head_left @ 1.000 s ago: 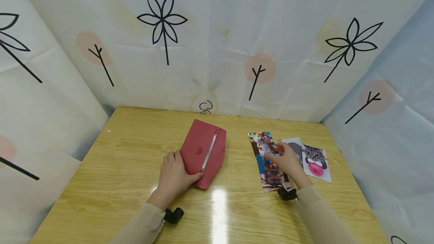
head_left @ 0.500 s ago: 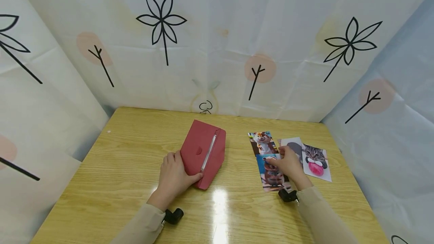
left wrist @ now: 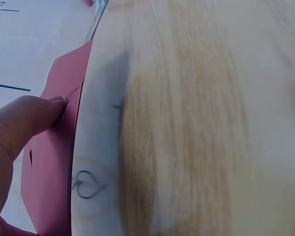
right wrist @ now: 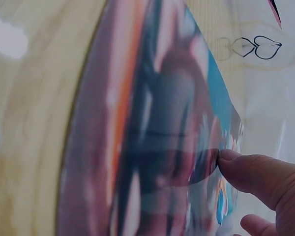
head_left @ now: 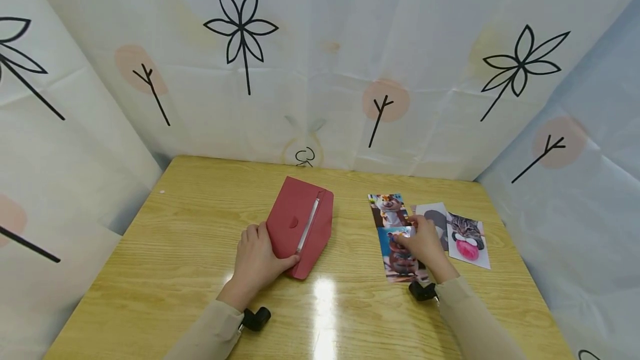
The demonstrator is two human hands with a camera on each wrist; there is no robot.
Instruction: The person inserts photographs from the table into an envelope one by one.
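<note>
My left hand (head_left: 257, 257) holds a red paper envelope (head_left: 285, 215) near the middle of the table. Its thumb lies over the envelope's front by the lower edge, and the other fingers are at the left side. A pale strip shows in the slit under the flap. To the right, my right hand (head_left: 425, 240) reaches over a photo of a brown animal figure on blue (head_left: 395, 257). In the right wrist view the thumb (right wrist: 241, 164) touches its glossy surface. Above it lies a photo of a hamster-like animal (head_left: 390, 210), its lower edge meeting the blue one.
Right of my right hand lie a cat photo with a pink ball (head_left: 467, 240) and a grey-and-white picture (head_left: 434, 216), partly hidden by the hand. A patterned white curtain (head_left: 320, 71) hangs behind the wooden table (head_left: 200, 199).
The right thumb and fingertips have shifted slightly down onto the blue photo, showing more of the hamster-like photo. The left hand and the envelope stay in place.
</note>
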